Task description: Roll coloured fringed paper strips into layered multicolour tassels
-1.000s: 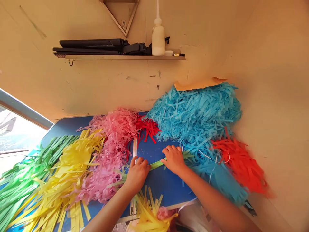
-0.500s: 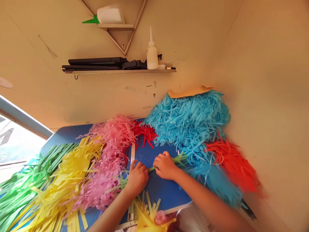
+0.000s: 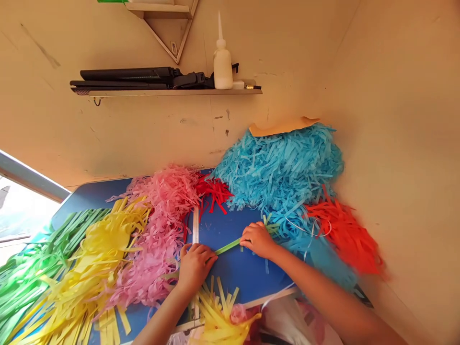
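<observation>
A light green tissue paper strip is stretched between my two hands, just above the blue tabletop. My left hand is closed on its left end, beside the pink and lilac fringe. Further right, my right hand pinches the strip, and its fringed green end spreads out behind the fingers near the blue fringe. At the table's front edge lies yellow fringe with a pink bit on it.
Yellow fringe and green fringe cover the table's left side. Red fringe lies at the right, with a thin white ribbon near it. A wall shelf bears a black hair straightener and a glue bottle.
My hands have moved apart, the left one leftward and the right one to the right and up. More of the green strip shows between them. The view has tilted down slightly.
</observation>
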The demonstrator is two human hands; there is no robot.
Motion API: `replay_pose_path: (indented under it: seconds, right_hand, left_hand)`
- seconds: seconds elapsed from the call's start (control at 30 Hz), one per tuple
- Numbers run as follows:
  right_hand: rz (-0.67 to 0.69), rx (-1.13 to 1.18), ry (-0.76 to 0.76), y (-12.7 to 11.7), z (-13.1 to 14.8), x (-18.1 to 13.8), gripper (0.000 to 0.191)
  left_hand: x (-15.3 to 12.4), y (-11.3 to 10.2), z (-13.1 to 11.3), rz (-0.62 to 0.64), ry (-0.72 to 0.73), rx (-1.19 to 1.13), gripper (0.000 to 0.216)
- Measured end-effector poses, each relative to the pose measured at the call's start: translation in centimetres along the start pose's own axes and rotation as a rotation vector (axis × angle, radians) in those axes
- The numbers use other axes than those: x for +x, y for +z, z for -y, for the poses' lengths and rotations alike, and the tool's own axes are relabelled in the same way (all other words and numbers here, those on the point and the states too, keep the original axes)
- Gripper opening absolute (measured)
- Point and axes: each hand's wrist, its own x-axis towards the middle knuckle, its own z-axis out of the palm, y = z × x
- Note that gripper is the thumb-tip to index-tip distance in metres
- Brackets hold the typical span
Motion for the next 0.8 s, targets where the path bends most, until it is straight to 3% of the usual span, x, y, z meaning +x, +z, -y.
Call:
replay_pose_path:
  seconds: [0.17, 0.43, 0.63, 0.73, 0.8]
  right_hand:
    - [0.058, 0.114, 0.076, -0.5, -0.5, 1.0, 0.012]
    - [0.108, 0.118, 0.182, -0.3, -0.3, 2.1, 0.013]
    - [0.134, 0.075, 0.221, -0.3, 0.0, 2.9, 0.011]
    - [0.101, 0.029, 0.221, -0.5, 0.4, 2.8, 0.009]
    - [0.066, -0.006, 0.172, -0.7, 0.9, 2.4, 0.007]
  left_hand:
    - [0.7, 0.3, 1.1, 0.055, -0.079, -0.055, 0.029]
    - [1.0, 0.1, 0.5, 0.093, -0.107, -0.049, 0.028]
    - [1.6, 0.0, 0.4, 0.125, -0.099, -0.008, 0.023]
    - [1.6, -0.5, -0.4, 0.097, -0.098, 0.027, 0.009]
    - [1.5, -0.8, -1.2, 0.069, -0.014, 0.089, 0.016]
